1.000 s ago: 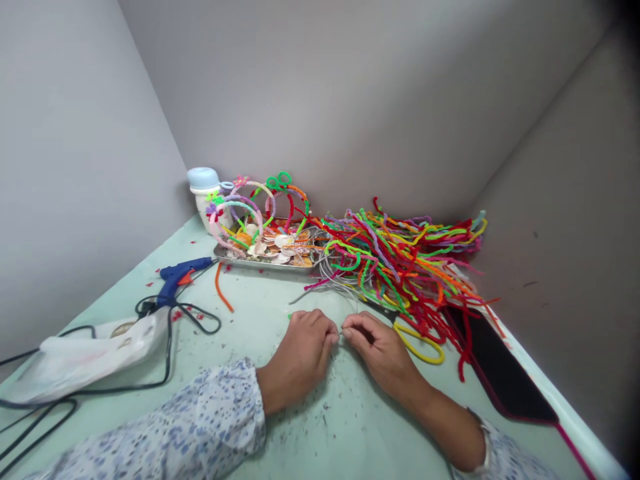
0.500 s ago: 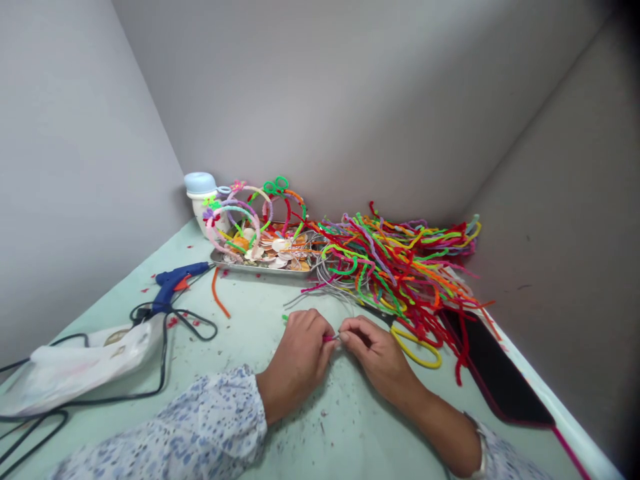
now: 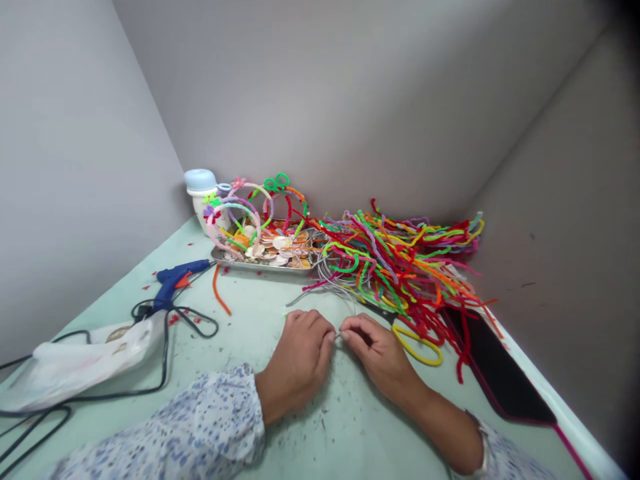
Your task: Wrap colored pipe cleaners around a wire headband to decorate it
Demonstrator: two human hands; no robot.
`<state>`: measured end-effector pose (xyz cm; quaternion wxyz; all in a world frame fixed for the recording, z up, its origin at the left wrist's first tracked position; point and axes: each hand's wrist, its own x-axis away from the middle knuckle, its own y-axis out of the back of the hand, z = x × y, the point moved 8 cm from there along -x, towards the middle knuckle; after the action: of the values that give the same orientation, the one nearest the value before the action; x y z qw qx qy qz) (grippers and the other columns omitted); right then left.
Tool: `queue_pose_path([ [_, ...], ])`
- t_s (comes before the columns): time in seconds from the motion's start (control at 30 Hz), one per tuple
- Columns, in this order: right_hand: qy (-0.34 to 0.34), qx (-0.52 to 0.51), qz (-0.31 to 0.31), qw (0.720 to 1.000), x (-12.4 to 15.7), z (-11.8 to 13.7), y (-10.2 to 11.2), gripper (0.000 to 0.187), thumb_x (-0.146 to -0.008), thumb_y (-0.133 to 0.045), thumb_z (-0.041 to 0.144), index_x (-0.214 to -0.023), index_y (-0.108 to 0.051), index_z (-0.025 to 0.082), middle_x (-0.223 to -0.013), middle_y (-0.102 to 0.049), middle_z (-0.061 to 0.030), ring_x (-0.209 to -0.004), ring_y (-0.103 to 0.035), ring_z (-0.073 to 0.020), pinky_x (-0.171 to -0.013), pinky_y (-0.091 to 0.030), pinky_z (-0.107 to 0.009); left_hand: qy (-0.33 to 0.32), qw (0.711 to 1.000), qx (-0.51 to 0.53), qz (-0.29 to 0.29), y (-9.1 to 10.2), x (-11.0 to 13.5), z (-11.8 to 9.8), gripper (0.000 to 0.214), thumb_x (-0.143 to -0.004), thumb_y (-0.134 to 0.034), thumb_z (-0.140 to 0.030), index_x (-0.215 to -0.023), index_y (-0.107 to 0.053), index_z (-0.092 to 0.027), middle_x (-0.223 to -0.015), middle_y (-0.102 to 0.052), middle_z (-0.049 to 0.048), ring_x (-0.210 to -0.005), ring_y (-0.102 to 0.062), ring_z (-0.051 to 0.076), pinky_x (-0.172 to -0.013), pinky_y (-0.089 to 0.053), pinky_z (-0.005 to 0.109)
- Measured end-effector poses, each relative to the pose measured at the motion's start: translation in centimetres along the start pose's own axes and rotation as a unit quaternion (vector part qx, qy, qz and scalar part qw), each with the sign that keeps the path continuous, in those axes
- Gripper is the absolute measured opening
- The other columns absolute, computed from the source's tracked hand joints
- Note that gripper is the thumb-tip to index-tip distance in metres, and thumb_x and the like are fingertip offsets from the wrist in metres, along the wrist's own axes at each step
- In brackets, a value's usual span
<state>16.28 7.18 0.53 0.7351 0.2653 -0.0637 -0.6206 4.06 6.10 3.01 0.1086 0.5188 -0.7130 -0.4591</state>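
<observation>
one pale green tabletop (image 3: 360, 437) carries everything. at its back right sprawls one heap of coloured pipe cleaners (image 3: 395, 257), too tangled to count. one black flat panel (image 3: 505, 377) with magenta edging lies beside the heap's right end, partly under a few red strands. at the left is one white plastic bag (image 3: 90, 363), with dark cable looping around it. one metal tray (image 3: 260, 268) sits at the back, holding a jumble of flat, shell-like pieces; at least four decorated hoops (image 3: 209, 233) overlap upright on it. two hands are near the middle, just apart: the left hand (image 3: 300, 353) has its fingers curled together, the right hand (image 3: 377, 353) its thumb and forefinger pinched, both clamped on one thin grey strand that bridges them. one blue glue gun (image 3: 170, 283) and one white container (image 3: 200, 200) with a pale blue lid stand out to the left. one yellow scissor handle (image 3: 427, 363) shows beyond the right hand. one loose orange pipe cleaner (image 3: 215, 290) lies before the tray. smallest is the thin grey strand (image 3: 337, 335), mostly hidden by the fingers.
</observation>
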Motion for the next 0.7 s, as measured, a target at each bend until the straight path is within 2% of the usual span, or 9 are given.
queue_pose_path([
  [0.33, 0.022, -0.006, 0.019, 1.000, 0.1, 0.8, -0.1, 0.012, -0.091, -0.052, 0.023, -0.085, -0.062, 0.022, -0.081, -0.057, 0.0006, -0.077, -0.054, -0.0144, -0.071, -0.041, -0.025, 0.066, 0.992, 0.017, 0.110, -0.8, -0.9, 1.2, 0.028, -0.094, -0.037, -0.021, -0.073, -0.056, -0.017, -0.076, -0.060, 0.0021, -0.075, -0.054, 0.018, -0.077, -0.038, 0.035],
  [0.47, 0.027, -0.003, 0.023, 0.999, 0.0, 0.9, -0.2, 0.013, -0.091, -0.052, 0.022, -0.084, -0.063, 0.022, -0.081, -0.058, 0.0001, -0.077, -0.055, -0.0149, -0.071, -0.041, -0.026, 0.047, 0.990, 0.007, 0.133, -0.9, -1.3, 1.3, 0.030, -0.094, -0.037, -0.021, -0.070, -0.055, -0.017, -0.071, -0.060, 0.0022, -0.068, -0.053, 0.017, -0.068, -0.039, 0.032],
  [0.57, 0.027, -0.003, 0.025, 0.999, 0.0, 0.9, -0.2, 0.013, -0.091, -0.052, 0.023, -0.084, -0.063, 0.022, -0.081, -0.058, 0.0000, -0.077, -0.055, -0.0150, -0.072, -0.041, -0.026, 0.031, 0.989, 0.015, 0.146, -1.0, -1.4, 1.3, 0.030, -0.094, -0.036, -0.021, -0.072, -0.056, -0.017, -0.073, -0.061, 0.0030, -0.071, -0.054, 0.017, -0.072, -0.040, 0.033],
  [0.7, 0.023, -0.008, 0.020, 1.000, 0.0, 0.8, -0.1, 0.013, -0.090, -0.052, 0.023, -0.084, -0.063, 0.022, -0.080, -0.058, 0.0008, -0.076, -0.055, -0.0144, -0.070, -0.041, -0.025, 0.047, 0.987, 0.023, 0.155, -1.0, -1.3, 1.2, 0.029, -0.094, -0.036, -0.023, -0.072, -0.054, -0.017, -0.075, -0.059, 0.0025, -0.074, -0.053, 0.017, -0.075, -0.039, 0.034],
])
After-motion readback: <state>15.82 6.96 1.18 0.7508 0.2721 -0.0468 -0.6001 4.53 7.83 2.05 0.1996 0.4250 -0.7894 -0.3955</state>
